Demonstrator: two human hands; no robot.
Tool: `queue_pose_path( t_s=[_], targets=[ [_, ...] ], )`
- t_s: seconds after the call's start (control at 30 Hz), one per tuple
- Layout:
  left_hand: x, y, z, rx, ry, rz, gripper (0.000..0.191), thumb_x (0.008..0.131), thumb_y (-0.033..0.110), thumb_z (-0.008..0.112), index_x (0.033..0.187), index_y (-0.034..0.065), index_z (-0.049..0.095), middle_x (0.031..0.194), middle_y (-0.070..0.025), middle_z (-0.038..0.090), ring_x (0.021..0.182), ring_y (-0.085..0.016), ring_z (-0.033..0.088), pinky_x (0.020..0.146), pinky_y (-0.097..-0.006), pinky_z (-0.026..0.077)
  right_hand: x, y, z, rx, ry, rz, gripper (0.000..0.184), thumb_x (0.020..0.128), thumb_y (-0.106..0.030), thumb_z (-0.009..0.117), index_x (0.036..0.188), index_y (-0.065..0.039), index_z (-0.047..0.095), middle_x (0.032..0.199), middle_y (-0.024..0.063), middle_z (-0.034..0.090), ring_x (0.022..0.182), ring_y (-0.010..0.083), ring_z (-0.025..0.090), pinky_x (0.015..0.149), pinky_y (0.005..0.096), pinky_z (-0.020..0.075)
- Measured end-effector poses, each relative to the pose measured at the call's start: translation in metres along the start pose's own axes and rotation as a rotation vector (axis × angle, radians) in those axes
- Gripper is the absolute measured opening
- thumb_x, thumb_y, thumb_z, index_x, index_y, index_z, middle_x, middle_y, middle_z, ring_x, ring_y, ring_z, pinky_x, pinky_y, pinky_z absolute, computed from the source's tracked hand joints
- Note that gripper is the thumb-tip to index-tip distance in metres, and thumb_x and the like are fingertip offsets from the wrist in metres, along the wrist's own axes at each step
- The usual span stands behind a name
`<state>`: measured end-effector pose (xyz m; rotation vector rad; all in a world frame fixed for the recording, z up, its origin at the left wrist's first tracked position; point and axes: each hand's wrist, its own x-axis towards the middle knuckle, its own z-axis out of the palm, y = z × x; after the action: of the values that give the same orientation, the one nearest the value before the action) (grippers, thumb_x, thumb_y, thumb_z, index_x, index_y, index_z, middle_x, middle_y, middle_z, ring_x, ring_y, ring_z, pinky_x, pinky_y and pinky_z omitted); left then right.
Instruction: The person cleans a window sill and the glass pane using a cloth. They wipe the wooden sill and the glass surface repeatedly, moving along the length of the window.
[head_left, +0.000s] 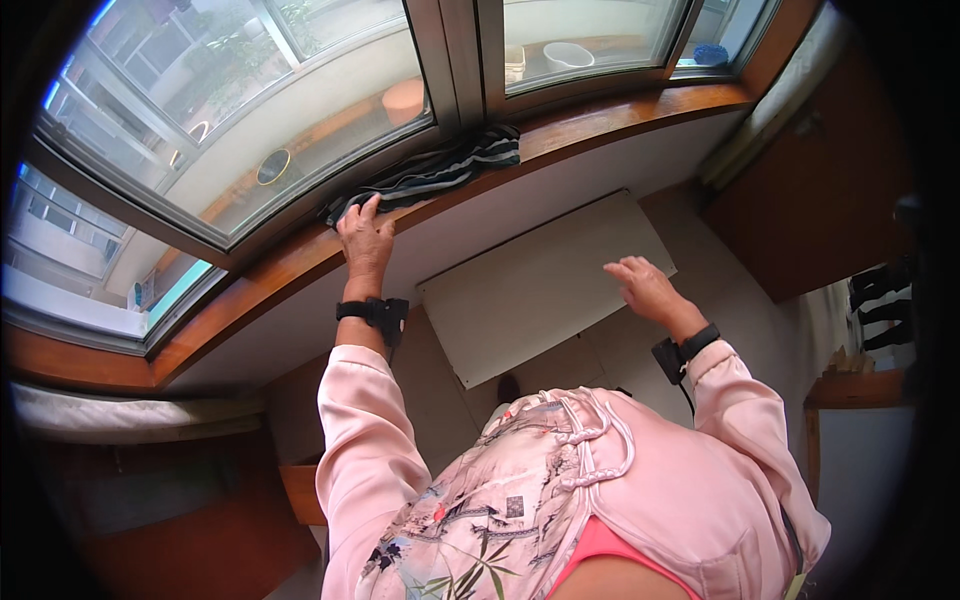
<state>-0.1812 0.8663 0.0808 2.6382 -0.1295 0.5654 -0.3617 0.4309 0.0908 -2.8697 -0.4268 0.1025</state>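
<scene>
A dark cloth with white and grey stripes (450, 171) lies bunched lengthwise along the wooden windowsill (592, 120), against the window frame. At the cloth's left end, the fingers of my left hand (366, 238) rest on it, with the thumb standing apart. Whether those fingers pinch the fabric is hidden. My right hand (646, 289) hovers to the right, away from the sill, loosely extended and holding nothing. Below it is a pale rectangular board or low tabletop (547, 281).
Sliding glass windows (315, 97) rise behind the sill. Outside stand a white basin (568, 55) and an orange pot (403, 101). Reddish-brown wooden furniture (810, 172) flanks me on the right, with a cabinet (859, 450) nearer me. Pale curtains (142, 414) hang at both sides.
</scene>
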Motion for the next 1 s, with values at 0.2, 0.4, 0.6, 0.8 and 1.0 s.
queue_pose_path(
  t_s=[0.2, 0.4, 0.6, 0.8, 1.0],
  targets=[
    [0.025, 0.053, 0.084, 0.011, -0.194, 0.227, 0.051, 0.077, 0.020, 0.074, 0.126, 0.0227, 0.060, 0.135, -0.0179, 0.049, 0.123, -0.035, 0.043, 0.102, -0.0466, 0.036, -0.152, 0.063, 0.075, 0.118, -0.300, 0.549, 0.047, 0.077, -0.008, 0.065, 0.122, -0.014, 0.057, 0.109, 0.0169, 0.060, 0.106, 0.0356, 0.056, 0.091, 0.0435, 0.0476],
    [0.058, 0.128, 0.139, 0.166, -0.576, 0.050, 0.067, 0.081, 0.040, 0.066, 0.143, 0.0315, 0.039, 0.152, -0.0192, 0.026, 0.135, -0.046, 0.027, 0.106, -0.0625, 0.022, -0.261, 0.109, 0.115, 0.269, -0.333, 0.913, 0.048, 0.076, -0.011, 0.068, 0.123, -0.015, 0.057, 0.106, 0.0167, 0.065, 0.099, 0.0341, 0.062, 0.087, 0.0416, 0.0500],
    [0.077, 0.186, 0.177, 0.232, -0.619, -0.248, 0.068, 0.084, 0.050, 0.059, 0.145, 0.0343, 0.034, 0.152, -0.0232, 0.020, 0.136, -0.053, 0.019, 0.105, -0.0656, 0.020, -0.318, 0.170, 0.131, 0.365, -0.385, 1.005, 0.047, 0.077, -0.014, 0.066, 0.123, -0.015, 0.058, 0.099, 0.0156, 0.068, 0.093, 0.0334, 0.064, 0.084, 0.0413, 0.0514],
    [0.091, 0.233, 0.205, 0.296, -0.634, -0.299, 0.066, 0.082, 0.053, 0.060, 0.142, 0.0364, 0.037, 0.152, -0.0231, 0.019, 0.136, -0.053, 0.018, 0.105, -0.0645, 0.022, -0.328, 0.248, 0.117, 0.398, -0.324, 0.967, 0.045, 0.077, -0.013, 0.064, 0.121, -0.013, 0.060, 0.094, 0.0146, 0.068, 0.090, 0.0321, 0.065, 0.081, 0.0419, 0.0514],
    [0.099, 0.262, 0.222, 0.271, -0.650, -0.267, 0.065, 0.080, 0.050, 0.060, 0.140, 0.0374, 0.040, 0.151, -0.0222, 0.018, 0.134, -0.050, 0.020, 0.105, -0.0621, 0.024, -0.296, 0.316, 0.098, 0.314, -0.311, 0.843, 0.043, 0.078, -0.016, 0.065, 0.120, -0.013, 0.060, 0.095, 0.0155, 0.068, 0.090, 0.0338, 0.064, 0.082, 0.0428, 0.0513]
  ],
)
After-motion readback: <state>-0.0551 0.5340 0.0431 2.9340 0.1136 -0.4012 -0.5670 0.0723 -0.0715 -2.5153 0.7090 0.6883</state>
